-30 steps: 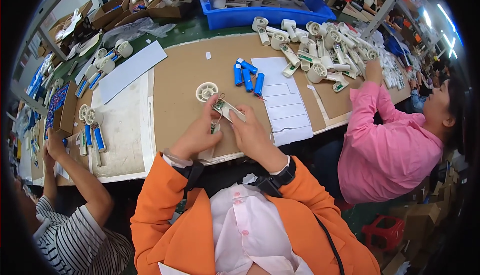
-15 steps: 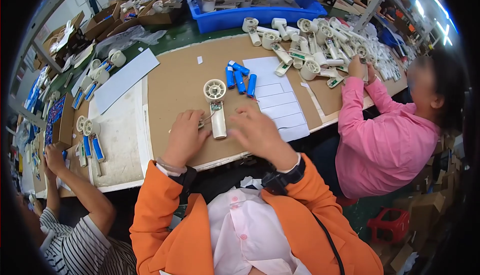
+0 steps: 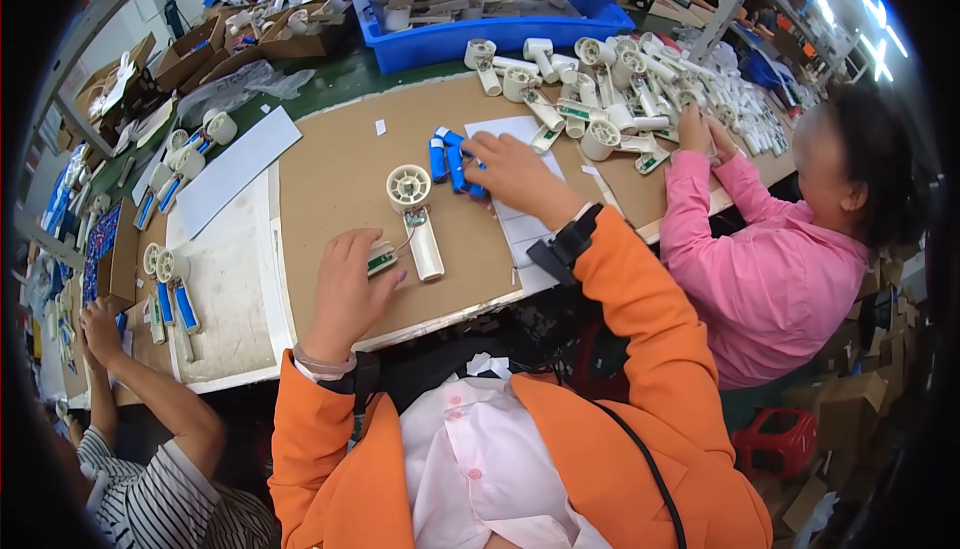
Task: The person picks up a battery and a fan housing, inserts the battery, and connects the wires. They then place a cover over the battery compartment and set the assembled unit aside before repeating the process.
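Observation:
A white hand-fan shell [image 3: 420, 224] lies open on the brown board [image 3: 330, 164], round head away from me and handle toward me. A thin wire runs from it to a small green circuit board [image 3: 381, 259]. My left hand [image 3: 348, 287] rests on the board with its fingertips holding the circuit board. My right hand [image 3: 515, 177] reaches out to the right, fingers curled over one of several blue batteries [image 3: 446, 159] lying beside the fan head.
White paper sheets [image 3: 525, 234] lie under my right wrist. A blue bin [image 3: 500, 34] of fan parts stands at the back, with a heap of white fan shells [image 3: 610, 99] to its right. A person in pink [image 3: 770, 249] works at the right, and a person in stripes [image 3: 150, 429] at the left.
Both hands held the fan shell together a second ago. It now lies on the board; my right hand has moved away to the blue batteries and my left stays by the circuit board.

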{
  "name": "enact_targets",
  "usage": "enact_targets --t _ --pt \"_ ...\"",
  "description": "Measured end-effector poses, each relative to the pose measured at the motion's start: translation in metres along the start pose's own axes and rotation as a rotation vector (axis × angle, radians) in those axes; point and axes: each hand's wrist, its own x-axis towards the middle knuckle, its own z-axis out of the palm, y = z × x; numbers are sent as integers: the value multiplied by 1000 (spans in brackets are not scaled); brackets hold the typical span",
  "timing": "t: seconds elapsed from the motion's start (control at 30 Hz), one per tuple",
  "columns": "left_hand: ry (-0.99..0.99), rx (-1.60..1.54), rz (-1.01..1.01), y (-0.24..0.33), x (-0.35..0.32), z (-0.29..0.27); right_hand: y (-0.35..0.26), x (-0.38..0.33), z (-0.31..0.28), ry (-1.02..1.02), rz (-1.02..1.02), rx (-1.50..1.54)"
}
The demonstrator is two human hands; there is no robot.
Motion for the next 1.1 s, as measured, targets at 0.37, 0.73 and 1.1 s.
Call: enact_targets --t 0.37,0.73,1.1 --pt "3 -359 -82 26 13 3 -33 -26 -45 199 319 112" --pt "-168 -411 -165 24 8 13 -74 -33 -26 106 927 1308" --pt "-115 -497 -214 24 3 7 -79 -23 -20 -26 910 1314"
